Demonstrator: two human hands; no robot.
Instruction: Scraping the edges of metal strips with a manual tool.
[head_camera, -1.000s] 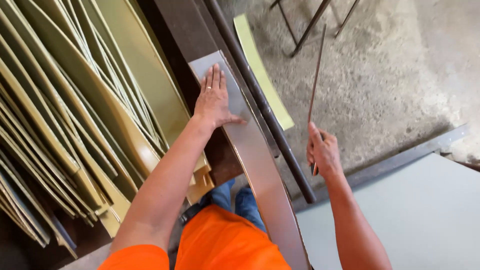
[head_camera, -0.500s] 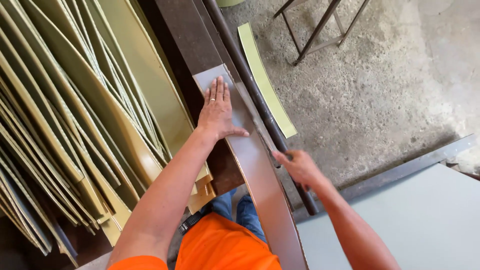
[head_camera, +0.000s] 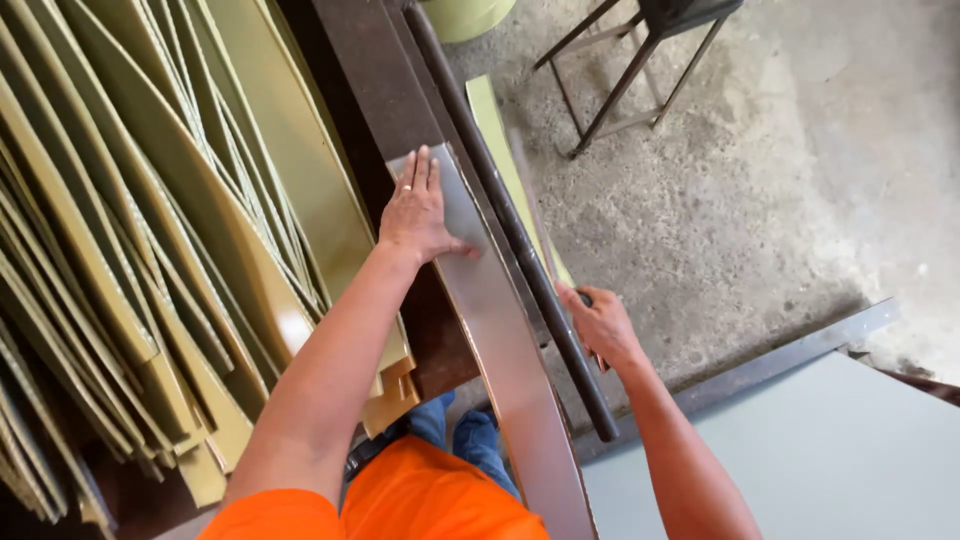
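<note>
Atop the strip on the brown bench: left hand flat, fingers spread, pinning it. Right of strip, right hand curled on thin rod by dark bar. Positioning step, seemingly; next likely needs steady pressure.

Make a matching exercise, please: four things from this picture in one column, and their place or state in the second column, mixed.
1. left hand
2. right hand
3. panels
4. stool

a. stacked at the left
b. standing on the concrete floor
c. flat on the metal strip
d. beside the dark bar

Pairs: 1-c, 2-d, 3-a, 4-b
</note>
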